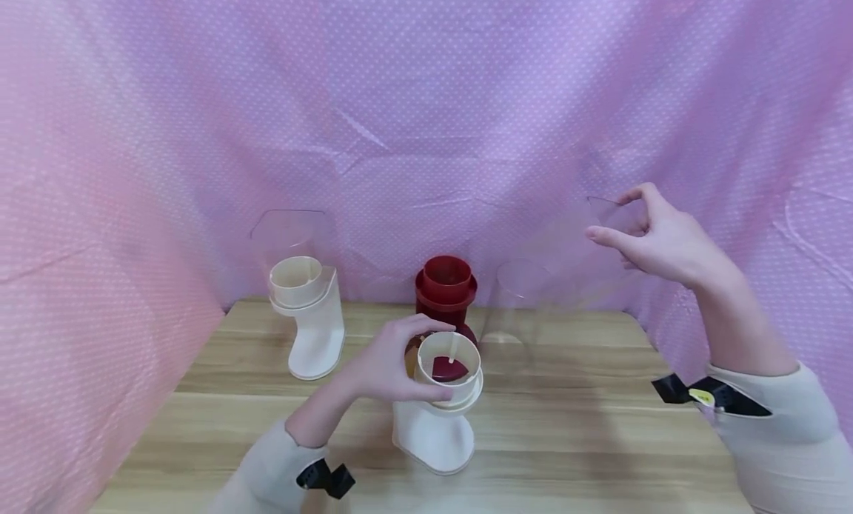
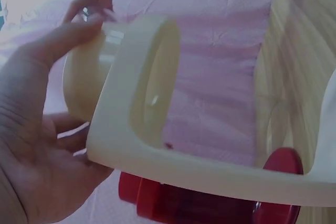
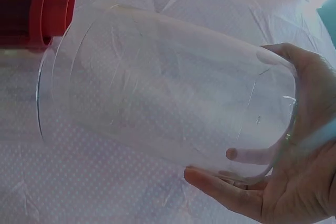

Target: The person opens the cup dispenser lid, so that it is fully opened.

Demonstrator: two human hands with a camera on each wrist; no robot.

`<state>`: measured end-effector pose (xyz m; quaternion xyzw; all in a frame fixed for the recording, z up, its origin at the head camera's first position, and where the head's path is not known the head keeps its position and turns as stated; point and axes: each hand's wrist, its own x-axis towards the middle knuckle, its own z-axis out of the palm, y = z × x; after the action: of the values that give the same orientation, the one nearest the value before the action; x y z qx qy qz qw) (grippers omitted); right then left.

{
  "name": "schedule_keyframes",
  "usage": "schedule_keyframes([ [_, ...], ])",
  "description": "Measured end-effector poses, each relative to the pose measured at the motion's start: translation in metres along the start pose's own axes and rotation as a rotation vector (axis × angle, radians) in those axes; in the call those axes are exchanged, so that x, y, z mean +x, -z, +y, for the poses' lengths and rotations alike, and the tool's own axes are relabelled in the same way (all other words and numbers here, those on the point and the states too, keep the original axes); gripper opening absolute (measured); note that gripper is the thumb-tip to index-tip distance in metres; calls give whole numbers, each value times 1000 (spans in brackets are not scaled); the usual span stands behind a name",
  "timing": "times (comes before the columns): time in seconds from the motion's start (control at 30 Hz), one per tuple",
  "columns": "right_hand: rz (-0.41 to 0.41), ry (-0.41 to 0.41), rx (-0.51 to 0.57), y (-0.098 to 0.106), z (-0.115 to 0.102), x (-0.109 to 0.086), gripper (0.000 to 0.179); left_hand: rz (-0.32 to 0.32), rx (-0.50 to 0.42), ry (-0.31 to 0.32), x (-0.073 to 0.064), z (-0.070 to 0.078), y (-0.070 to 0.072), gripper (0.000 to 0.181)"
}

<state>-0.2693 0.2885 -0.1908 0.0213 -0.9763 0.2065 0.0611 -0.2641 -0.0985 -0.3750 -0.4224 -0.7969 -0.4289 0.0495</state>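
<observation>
My left hand [image 1: 383, 362] grips the round cream collar at the top of a white stand [image 1: 436, 436], thumb on the near side and fingers round the far side. In the left wrist view the stand [image 2: 118, 114] shows an open loop under the collar and a long back; its foot is on or just over the table, cannot tell which. Raised at the right, my right hand [image 1: 669, 244] holds a clear container [image 3: 178, 87] by its rounded end. That container is tilted, its wide open end towards the left, and it is barely visible in the head view.
A red stand [image 1: 446, 284] is at the back, partly behind my left hand. Right of it stands another clear cylinder [image 1: 509, 318], hard to see. A second white stand [image 1: 313, 344] at the back left bears a clear container [image 1: 288, 212]. Pink dotted cloth [image 1: 426, 129] hangs behind the wooden table [image 1: 573, 425].
</observation>
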Motion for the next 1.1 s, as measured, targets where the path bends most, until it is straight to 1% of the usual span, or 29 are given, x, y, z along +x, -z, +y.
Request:
schedule_keyframes([
  [0.07, 1, -12, -12, 2, 4, 1, 96, -37, -5, -40, 0, -1, 5, 77],
  [0.1, 0, -16, -18, 3, 6, 1, 98, -41, -4, -49, -1, 0, 6, 79],
  [0.17, 8, -29, -28, 5, 10, 1, 100, -11, 39, -40, -3, 6, 5, 83],
  [0.23, 21, -40, -34, 7, 15, 1, 103, 56, 99, 10, -7, 14, -2, 88],
  [0.3, 41, -52, -40, 9, 19, 1, 104, 129, 173, 84, -10, 23, -10, 93],
  [0.37, 62, -59, -42, 10, 23, 2, 105, 187, 229, 148, -12, 30, -18, 92],
  [0.43, 74, -68, -46, 11, 28, 4, 107, 225, 245, 182, -13, 33, -23, 88],
  [0.47, 77, -73, -49, 11, 30, 5, 108, 232, 241, 186, -13, 33, -24, 84],
  [0.5, 76, -76, -50, 11, 32, 6, 109, 234, 232, 180, -13, 32, -24, 82],
  [0.57, 72, -82, -53, 11, 36, 8, 111, 215, 201, 158, -13, 28, -20, 77],
  [0.77, 55, -106, -66, 8, 47, 12, 114, 88, 115, 5, -14, 14, -1, 77],
  [0.83, 54, -115, -70, 6, 49, 14, 114, 78, 101, -23, -15, 12, 3, 81],
  [0.87, 51, -120, -70, 6, 50, 14, 114, 84, 101, -19, -15, 12, 4, 84],
  [0.9, 51, -125, -72, 5, 51, 15, 114, 100, 114, -6, -16, 13, 3, 86],
  [0.97, 58, -137, -75, 3, 53, 16, 115, 147, 163, 48, -18, 16, -1, 92],
  [1.1, 72, -158, -85, -5, 60, 20, 117, 231, 262, 201, -20, 24, -12, 99],
])
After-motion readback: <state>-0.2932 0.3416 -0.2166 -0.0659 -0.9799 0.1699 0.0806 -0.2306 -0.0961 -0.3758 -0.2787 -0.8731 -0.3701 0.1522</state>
